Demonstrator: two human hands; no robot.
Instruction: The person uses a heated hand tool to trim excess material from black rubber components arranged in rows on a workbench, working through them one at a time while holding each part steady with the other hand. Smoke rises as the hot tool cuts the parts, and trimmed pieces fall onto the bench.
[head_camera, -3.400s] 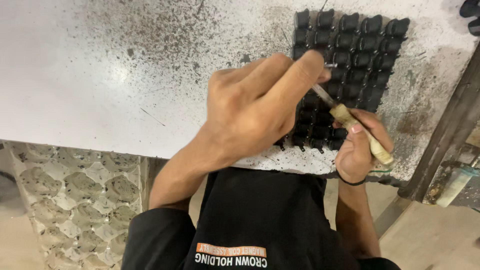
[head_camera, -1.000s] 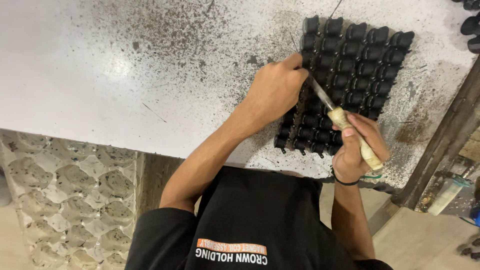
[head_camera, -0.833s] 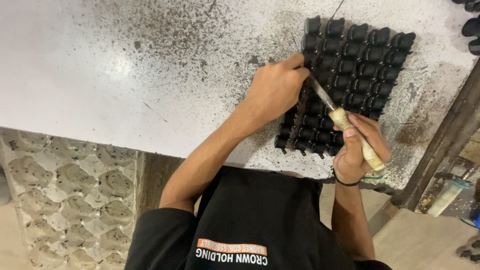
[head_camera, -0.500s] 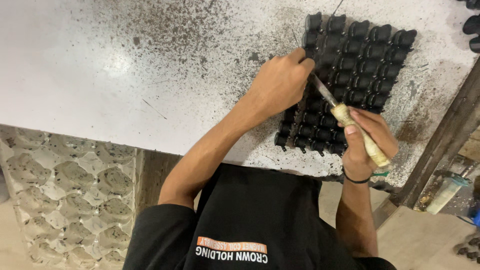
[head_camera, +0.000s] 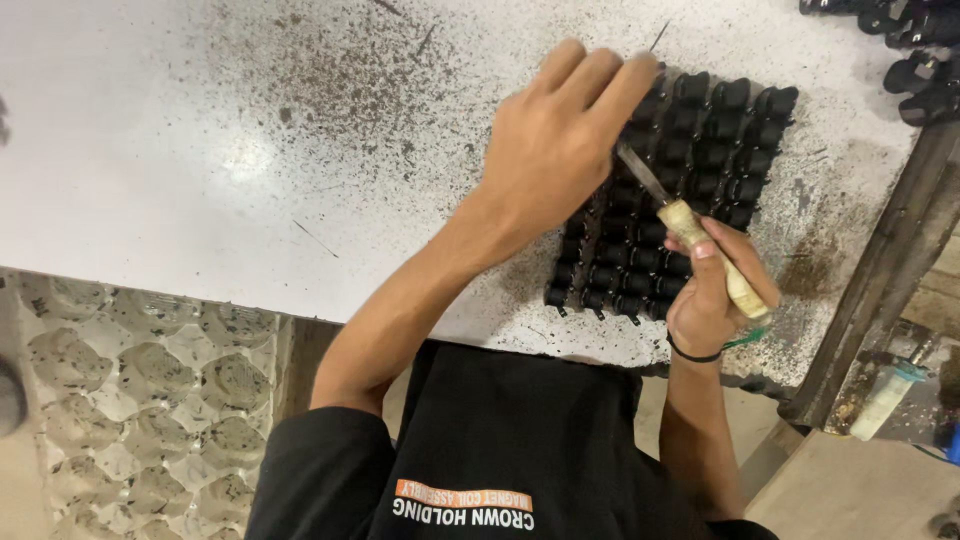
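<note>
A block of several black moulded parts (head_camera: 705, 165), joined in rows, lies on the white speckled table (head_camera: 250, 150) near its front edge. My right hand (head_camera: 715, 305) grips the pale wooden handle of a knife (head_camera: 700, 240), whose thin blade points up-left over the block. My left hand (head_camera: 555, 150) hovers over the block's upper-left corner, fingers held together and curved down. Whatever is under those fingers is hidden. A black band circles my right wrist.
More loose black parts (head_camera: 915, 55) lie at the table's far right corner. A dark metal bar (head_camera: 880, 270) slants down along the table's right side. Pale patterned tiles (head_camera: 130, 390) cover the floor below the front edge, left of my body.
My left hand has left the spot beside the blade tip and risen toward the block's upper-left corner, nearer the camera. My right hand keeps the knife in almost the same place.
</note>
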